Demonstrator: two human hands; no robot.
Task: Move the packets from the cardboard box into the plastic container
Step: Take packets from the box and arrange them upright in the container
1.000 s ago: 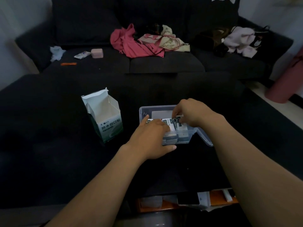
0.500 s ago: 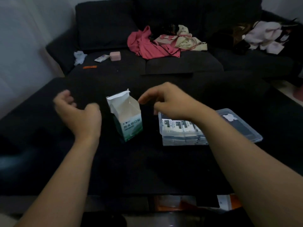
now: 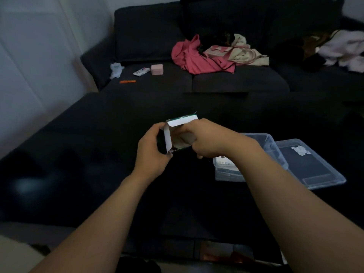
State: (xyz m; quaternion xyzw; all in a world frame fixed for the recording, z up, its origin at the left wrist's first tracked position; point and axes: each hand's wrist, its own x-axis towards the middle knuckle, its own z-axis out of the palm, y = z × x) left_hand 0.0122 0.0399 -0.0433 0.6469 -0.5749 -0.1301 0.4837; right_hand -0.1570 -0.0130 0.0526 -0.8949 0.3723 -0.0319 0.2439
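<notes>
dark fabric surface (image 3: 98, 164), sofa-like, spreads under everything; behind it a dark couch (image 3: 236, 81) with pink clothing (image 3: 195, 58) and cream cloth (image 3: 248, 54) heaped on the seat.

clear plastic container (image 3: 275, 146) sits to your right, its lid (image 3: 315, 168) lying open just beside it on the far right. packets (image 3: 226, 164) already stand in the container's near end, partly hidden by your right forearm.

cardboard box (image 3: 173, 134) is held up off the surface between your hands, tipped so its open mouth faces you and its long axis runs away from you. flaps stand open, white inside.

your left hand (image 3: 151, 152) grips the box's left side, fingers wrapped round it. your right hand (image 3: 206, 138) is at the box's right edge with fingers curled over the mouth; whether they pinch a packet inside, you cannot tell from here. something dark shows at the mouth's lower lip, too dim to name.

judgement: box lies left of the container, and your right hand is the nearer one to carry across. anything drawn out travels right and slightly toward you.
</notes>
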